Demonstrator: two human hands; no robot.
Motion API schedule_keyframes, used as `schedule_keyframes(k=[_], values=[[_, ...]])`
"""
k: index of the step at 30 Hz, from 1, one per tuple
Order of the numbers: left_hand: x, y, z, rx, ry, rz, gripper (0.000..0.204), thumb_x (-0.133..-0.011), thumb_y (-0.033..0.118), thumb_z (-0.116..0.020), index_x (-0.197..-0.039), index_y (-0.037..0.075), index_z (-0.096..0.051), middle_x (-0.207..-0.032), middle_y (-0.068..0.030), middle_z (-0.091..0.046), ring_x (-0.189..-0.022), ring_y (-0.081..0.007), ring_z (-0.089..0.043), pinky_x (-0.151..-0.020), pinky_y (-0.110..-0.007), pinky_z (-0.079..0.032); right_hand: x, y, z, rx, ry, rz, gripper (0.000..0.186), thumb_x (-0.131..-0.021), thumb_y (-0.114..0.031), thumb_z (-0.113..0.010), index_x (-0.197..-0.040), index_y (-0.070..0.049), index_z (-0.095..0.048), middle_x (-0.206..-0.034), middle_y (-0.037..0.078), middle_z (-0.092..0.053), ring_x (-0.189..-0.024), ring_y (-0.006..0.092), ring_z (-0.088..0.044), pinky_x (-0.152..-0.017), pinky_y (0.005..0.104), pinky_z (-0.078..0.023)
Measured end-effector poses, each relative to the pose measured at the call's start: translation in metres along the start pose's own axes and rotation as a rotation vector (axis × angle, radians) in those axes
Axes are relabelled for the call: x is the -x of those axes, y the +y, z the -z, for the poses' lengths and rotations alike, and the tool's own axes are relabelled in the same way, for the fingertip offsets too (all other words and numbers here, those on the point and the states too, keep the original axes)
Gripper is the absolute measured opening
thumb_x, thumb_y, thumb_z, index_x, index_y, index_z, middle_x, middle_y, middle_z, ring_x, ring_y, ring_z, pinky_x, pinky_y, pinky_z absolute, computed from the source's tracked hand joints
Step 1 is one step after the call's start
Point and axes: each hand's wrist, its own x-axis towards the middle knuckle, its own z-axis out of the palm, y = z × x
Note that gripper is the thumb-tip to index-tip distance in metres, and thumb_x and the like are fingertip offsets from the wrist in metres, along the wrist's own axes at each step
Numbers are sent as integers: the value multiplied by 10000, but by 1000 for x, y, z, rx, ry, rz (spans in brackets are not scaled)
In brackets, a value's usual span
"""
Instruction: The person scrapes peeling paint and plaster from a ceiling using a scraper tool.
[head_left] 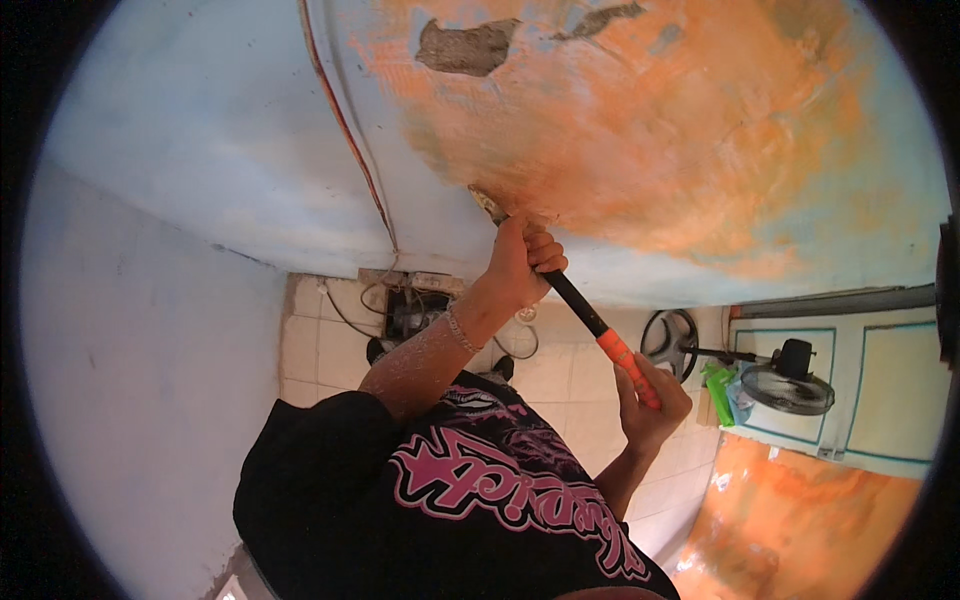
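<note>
Both my hands hold a long-handled tool [577,302] with a black shaft and an orange grip. My left hand [525,258] is wrapped round the black shaft, close to the narrow, worn metal head. Lower down and to the right, my right hand [652,398] closes on the orange grip. The tool slants up to the left, and its head is at the wall [640,130], along the lower left border of a patchy orange area. Whether the head is touching the wall is hard to tell. Above it, grey patches [466,48] show where the wall's surface is broken away.
A red-brown cable [345,125] runs down the pale wall on the left. Below lies a dark box with wires [405,312] on the tiled floor [560,395]. At the right are a fan [788,385], its round base [670,343], a green bag [720,392] and a pale door [895,390].
</note>
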Motion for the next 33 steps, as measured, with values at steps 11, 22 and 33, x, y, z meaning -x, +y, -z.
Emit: schedule_keyframes(k=[11, 22, 33], values=[[4, -6, -3, -115, 91, -35, 372, -773, 109, -512, -559, 198, -221, -470, 67, -155, -390, -74, -169, -394, -248, -207, 16, 10, -10, -57, 16, -25, 275, -649, -83, -801, -894, -19, -694, -666, 98, -644, -557, 178, -604, -507, 271, -455], [1, 1, -5, -93, 35, -87, 346, -812, 147, -497, -567, 188, -256, -474, 57, -196, -380, -72, -186, -381, -247, -207, 9, 15, -14, -81, 10, -26, 264, -656, -77, -802, -889, -15, -694, -686, 97, -654, -557, 150, -597, -498, 252, -446], [6, 22, 3, -120, 143, -175, 421, -881, 267, -519, -559, 195, -257, -487, 62, -204, -394, -79, -200, -382, -251, -208, 7, 10, -38, -156, -16, -34, 269, -663, -108, -801, -895, -23, -696, -686, 82, -644, -539, 161, -561, -531, 263, -434]])
